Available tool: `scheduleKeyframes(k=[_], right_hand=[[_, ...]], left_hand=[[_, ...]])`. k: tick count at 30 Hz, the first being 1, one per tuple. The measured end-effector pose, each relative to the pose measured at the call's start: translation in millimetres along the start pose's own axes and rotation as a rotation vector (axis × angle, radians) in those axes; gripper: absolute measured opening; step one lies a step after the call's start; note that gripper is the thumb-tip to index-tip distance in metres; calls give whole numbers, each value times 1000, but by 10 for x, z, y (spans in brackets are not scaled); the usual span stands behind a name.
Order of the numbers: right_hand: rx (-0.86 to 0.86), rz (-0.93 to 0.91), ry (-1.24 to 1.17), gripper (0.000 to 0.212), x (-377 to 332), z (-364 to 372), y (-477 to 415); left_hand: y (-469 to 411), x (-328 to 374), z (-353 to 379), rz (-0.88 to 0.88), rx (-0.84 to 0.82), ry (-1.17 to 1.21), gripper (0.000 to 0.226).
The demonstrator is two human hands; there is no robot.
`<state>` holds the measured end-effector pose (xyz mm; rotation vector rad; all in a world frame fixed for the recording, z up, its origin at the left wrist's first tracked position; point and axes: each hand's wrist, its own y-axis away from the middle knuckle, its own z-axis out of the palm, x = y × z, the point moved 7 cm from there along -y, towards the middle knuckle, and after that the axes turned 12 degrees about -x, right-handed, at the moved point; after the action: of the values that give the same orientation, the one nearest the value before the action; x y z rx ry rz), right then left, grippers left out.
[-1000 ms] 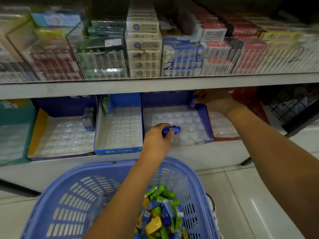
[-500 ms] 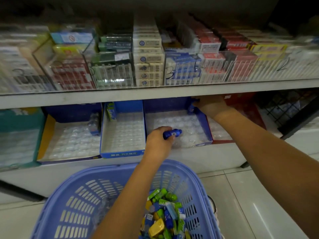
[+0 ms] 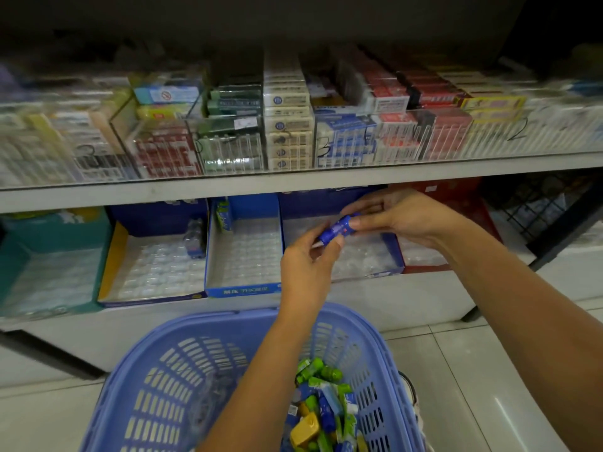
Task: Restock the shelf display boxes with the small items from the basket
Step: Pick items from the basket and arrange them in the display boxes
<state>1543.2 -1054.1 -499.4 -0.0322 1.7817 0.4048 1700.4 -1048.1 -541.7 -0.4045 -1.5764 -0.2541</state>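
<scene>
Both hands are on one small blue stick (image 3: 336, 231). The left hand (image 3: 310, 265) pinches its low end. The right hand (image 3: 401, 220) pinches its top end. So each grip is closed on the stick. The stick is tilted in the air, just above the blue box (image 3: 396, 252) on the low shelf (image 3: 391, 298). It is not in the box yet.

I think this step is a pass from one hand to the other, or a turn to get the stick the right way up. I cannot tell which.

To do it well, one hand should let go only when the other has a firm hold. The stick is small and looks smooth, so it could slip.

Inside the box lies a clear tray (image 3: 362, 256) full of little round dips. The stick most likely stands in one dip. It should go straight down and be pressed a little so it does not tip.

It may be best to fill the back dips first. Then the hand will not knock over sticks in front. The top shelf (image 3: 293, 181) hangs over the back of the box, so the hand has to go in low.

The basket (image 3: 228, 321) sits right under the arms, with green, blue and yellow bits (image 3: 326, 412) in it. Blue ones likely belong in this blue box.
</scene>
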Motion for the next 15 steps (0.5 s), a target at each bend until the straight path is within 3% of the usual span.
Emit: scheduleKeyframes(k=[3, 8, 15], right_hand=[[-20, -10, 105, 25, -16, -22, 38], [56, 17, -130, 30, 53, -55, 23], [195, 133, 24, 21, 120, -147, -107]], left_hand=[[-12, -81, 45, -81, -47, 45, 26], [-63, -54, 62, -34, -7, 46, 22], [-168, -48, 69, 52, 107, -28, 27]])
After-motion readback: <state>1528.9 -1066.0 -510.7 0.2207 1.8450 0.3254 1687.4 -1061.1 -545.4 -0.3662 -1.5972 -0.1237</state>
